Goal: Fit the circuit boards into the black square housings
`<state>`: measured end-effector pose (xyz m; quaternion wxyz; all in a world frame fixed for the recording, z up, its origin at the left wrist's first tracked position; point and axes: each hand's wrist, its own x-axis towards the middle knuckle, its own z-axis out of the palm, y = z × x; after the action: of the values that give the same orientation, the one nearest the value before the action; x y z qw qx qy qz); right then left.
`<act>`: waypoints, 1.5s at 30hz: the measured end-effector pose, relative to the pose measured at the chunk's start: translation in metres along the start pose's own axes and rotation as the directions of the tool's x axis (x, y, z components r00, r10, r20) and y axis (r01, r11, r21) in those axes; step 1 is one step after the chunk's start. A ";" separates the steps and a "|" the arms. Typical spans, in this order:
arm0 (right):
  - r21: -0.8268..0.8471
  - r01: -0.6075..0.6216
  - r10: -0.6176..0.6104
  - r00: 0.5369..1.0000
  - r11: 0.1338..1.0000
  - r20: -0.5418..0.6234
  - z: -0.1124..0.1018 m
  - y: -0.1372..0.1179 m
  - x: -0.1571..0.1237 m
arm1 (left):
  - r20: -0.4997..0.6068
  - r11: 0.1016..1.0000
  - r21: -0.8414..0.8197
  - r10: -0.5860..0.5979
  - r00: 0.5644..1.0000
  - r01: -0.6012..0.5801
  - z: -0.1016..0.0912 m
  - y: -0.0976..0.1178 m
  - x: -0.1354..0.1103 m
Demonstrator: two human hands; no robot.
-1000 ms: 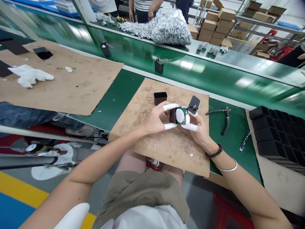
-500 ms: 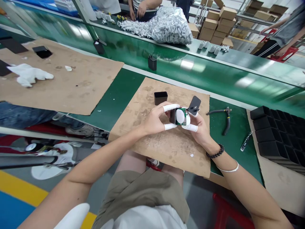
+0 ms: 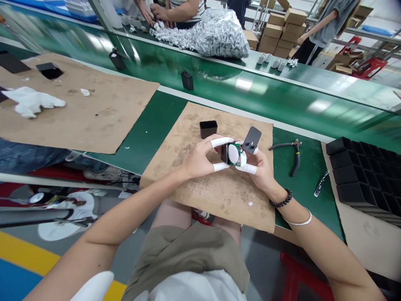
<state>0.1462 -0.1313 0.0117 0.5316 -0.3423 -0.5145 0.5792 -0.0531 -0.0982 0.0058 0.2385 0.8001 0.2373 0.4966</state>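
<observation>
White finger cots cover the fingertips of both hands. My left hand (image 3: 202, 158) grips the black end of an open charger (image 3: 233, 154), thumb below and fingers above. My right hand (image 3: 261, 167) pinches its other side, where a green circuit board with a round white pad shows. A black plug cover with prongs (image 3: 252, 140) stands tilted over the right fingertips, seemingly joined to the board; the joint is hidden. Just behind my left hand, a hollow black charger case (image 3: 208, 129) rests on the cardboard sheet (image 3: 216, 194).
Right of the cardboard lie cutting pliers (image 3: 295, 154) and a small screwdriver-like tool (image 3: 321, 184), beside stacked black cases (image 3: 360, 171). A black charger (image 3: 187, 79) stands on the green conveyor (image 3: 216, 81). Other people work beyond, near a bag of small white parts (image 3: 224, 35).
The plug cover has tilted slightly and turned its face more toward me. Both hands keep their hold on the charger. The view has shifted a little, and people at the back have moved.
</observation>
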 end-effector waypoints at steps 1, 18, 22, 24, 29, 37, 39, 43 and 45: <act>-0.002 -0.001 0.001 1.000 1.000 -0.002 0.000 0.001 0.000 | 0.001 1.000 0.002 0.001 1.000 -0.001 0.000 0.000 0.000; -0.014 -0.004 0.004 1.000 1.000 0.004 -0.003 0.003 -0.001 | -0.013 0.999 -0.005 0.048 0.999 -0.048 0.001 0.000 0.001; -0.004 0.008 -0.008 1.000 1.000 0.004 -0.004 0.004 -0.001 | -0.009 0.999 0.003 0.045 0.999 -0.045 0.001 0.000 0.001; 0.008 0.014 -0.014 1.000 1.000 0.000 -0.004 0.005 -0.001 | -0.011 0.999 0.013 0.040 0.999 -0.040 0.001 0.000 0.001; 0.012 0.033 -0.032 0.999 0.999 -0.010 -0.002 0.004 -0.001 | -0.020 0.999 0.019 0.039 0.999 -0.038 0.002 -0.001 0.001; 0.028 -0.011 0.013 0.998 1.000 -0.057 -0.001 0.002 -0.002 | -0.013 0.999 0.016 0.029 0.999 -0.029 0.000 -0.003 0.000; 0.032 -0.024 0.025 0.998 0.999 -0.050 -0.001 0.001 -0.002 | -0.010 1.000 0.009 0.029 1.000 -0.029 0.000 -0.002 0.001; 0.042 -0.037 0.038 0.999 0.998 -0.036 -0.001 -0.001 -0.002 | -0.007 0.999 -0.010 0.038 0.999 -0.039 0.000 -0.003 0.000; 0.045 -0.038 0.039 0.999 0.998 -0.026 -0.001 -0.001 -0.002 | -0.008 0.999 -0.017 0.037 0.999 -0.037 0.001 -0.003 0.000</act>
<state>0.1478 -0.1335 0.0122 0.5347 -0.3477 -0.4876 0.5961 -0.0529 -0.0961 0.0036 0.2353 0.8004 0.2191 0.5059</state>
